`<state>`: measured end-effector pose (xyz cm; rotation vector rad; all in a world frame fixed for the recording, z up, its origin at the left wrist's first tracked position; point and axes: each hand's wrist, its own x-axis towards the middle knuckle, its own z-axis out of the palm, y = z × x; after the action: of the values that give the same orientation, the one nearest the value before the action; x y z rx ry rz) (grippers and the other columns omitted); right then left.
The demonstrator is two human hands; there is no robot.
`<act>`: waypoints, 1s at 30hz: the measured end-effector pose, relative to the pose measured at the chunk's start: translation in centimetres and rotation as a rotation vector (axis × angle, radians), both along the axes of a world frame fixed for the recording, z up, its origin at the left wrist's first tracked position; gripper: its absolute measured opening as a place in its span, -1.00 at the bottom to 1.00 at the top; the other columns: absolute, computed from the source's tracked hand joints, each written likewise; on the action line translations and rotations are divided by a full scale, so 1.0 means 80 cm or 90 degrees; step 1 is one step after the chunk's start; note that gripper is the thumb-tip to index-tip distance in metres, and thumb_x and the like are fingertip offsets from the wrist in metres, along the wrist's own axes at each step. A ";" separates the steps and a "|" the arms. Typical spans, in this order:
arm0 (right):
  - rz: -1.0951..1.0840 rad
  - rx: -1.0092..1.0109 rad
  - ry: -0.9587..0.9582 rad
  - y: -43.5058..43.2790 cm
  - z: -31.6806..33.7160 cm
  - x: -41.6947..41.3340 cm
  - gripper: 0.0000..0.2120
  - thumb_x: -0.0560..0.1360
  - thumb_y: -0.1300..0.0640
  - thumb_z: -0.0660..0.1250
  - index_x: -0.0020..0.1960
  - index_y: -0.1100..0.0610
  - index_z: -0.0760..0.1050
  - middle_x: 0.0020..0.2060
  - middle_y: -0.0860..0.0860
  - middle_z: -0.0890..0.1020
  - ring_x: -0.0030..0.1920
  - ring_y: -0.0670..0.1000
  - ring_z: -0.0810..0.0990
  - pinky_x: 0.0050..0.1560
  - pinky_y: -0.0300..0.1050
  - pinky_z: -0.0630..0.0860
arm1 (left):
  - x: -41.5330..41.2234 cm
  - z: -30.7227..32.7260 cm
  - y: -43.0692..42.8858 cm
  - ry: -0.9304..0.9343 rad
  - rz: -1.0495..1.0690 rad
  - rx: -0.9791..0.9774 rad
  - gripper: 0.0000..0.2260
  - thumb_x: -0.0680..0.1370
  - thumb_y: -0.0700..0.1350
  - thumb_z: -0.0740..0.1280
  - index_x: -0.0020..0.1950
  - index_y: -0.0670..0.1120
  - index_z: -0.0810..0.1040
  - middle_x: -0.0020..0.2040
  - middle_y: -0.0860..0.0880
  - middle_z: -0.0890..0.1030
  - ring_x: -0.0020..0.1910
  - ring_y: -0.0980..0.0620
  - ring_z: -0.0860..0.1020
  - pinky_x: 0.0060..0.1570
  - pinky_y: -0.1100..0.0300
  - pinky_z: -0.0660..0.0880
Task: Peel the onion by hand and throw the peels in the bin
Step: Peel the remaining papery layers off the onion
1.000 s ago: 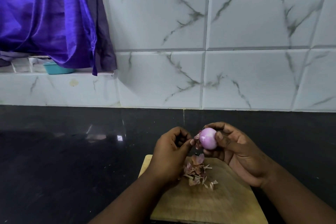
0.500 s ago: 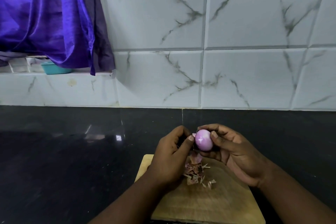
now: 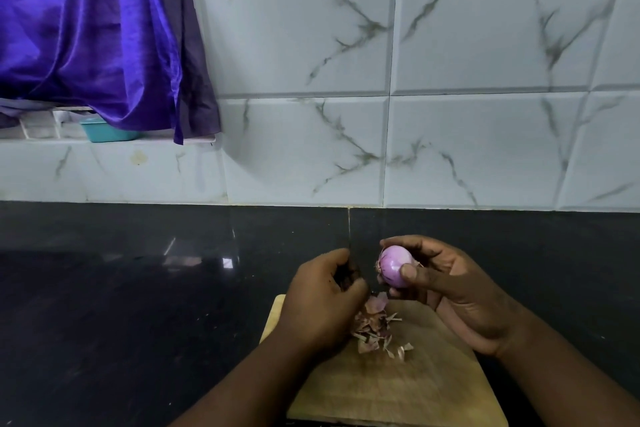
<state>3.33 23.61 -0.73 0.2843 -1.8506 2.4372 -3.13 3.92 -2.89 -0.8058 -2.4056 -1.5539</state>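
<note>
A small pink-purple onion [image 3: 394,264] is held up above the far edge of a wooden cutting board [image 3: 398,388]. My right hand [image 3: 446,288] grips it, thumb pressed on its front. A few bits of skin still cling to its left side. My left hand [image 3: 325,302] hovers just left of the onion, fingers curled in, a short gap away from it; whether it pinches a bit of peel I cannot tell. A pile of dry peels [image 3: 375,326] lies on the board under both hands. No bin is in view.
The board sits on a dark glossy countertop [image 3: 138,305] against a white marble-look tiled wall [image 3: 415,114]. A purple cloth [image 3: 86,35] hangs at the upper left over a ledge holding a teal container [image 3: 104,132].
My left hand has pulled back from the onion and dropped slightly. My right hand has turned the onion, so its smooth side now faces up.
</note>
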 end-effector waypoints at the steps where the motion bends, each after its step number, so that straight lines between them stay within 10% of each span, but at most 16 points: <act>1: -0.017 0.023 0.001 0.000 -0.001 -0.001 -0.43 0.26 0.21 0.67 0.24 0.18 0.66 0.15 0.26 0.70 0.06 0.17 0.72 0.02 -0.01 0.70 | 0.001 0.000 0.000 0.019 0.002 -0.036 -0.84 0.51 -0.17 0.44 -0.18 0.07 0.56 -0.24 0.02 0.62 -0.26 0.03 0.60 -0.28 0.08 0.52; 10: -0.174 0.256 0.088 0.004 -0.011 -0.009 -0.49 0.18 0.11 0.69 0.10 0.05 0.64 0.02 0.08 0.75 0.05 0.14 0.73 0.03 -0.03 0.68 | 0.001 0.001 -0.001 0.074 0.038 -0.037 -0.89 0.46 -0.02 0.41 -0.24 0.00 0.59 -0.29 0.00 0.61 -0.28 0.00 0.59 -0.26 -0.16 0.58; 20: -0.189 0.366 0.152 0.000 -0.014 -0.012 -0.62 0.35 0.30 0.65 0.11 0.07 0.68 0.03 0.05 0.76 0.04 0.04 0.76 0.09 0.05 0.71 | 0.004 0.002 0.001 0.210 0.007 -0.005 -0.87 0.57 -0.05 0.52 0.11 0.09 0.74 -0.03 0.21 0.66 -0.02 0.17 0.63 -0.08 0.15 0.61; 30: -0.217 0.413 0.186 0.000 -0.021 -0.015 -0.60 0.28 0.14 0.71 0.06 -0.02 0.69 0.02 0.02 0.74 0.01 0.04 0.74 0.04 0.13 0.71 | 0.002 0.001 0.001 0.256 0.001 0.007 -0.88 0.52 -0.13 0.58 0.04 0.02 0.80 -0.09 0.17 0.72 -0.08 0.18 0.68 -0.14 0.36 0.56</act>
<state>2.15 23.57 -2.40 0.3019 -2.2595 1.4461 -3.01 4.01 -2.84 -1.0023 -2.1038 -1.2581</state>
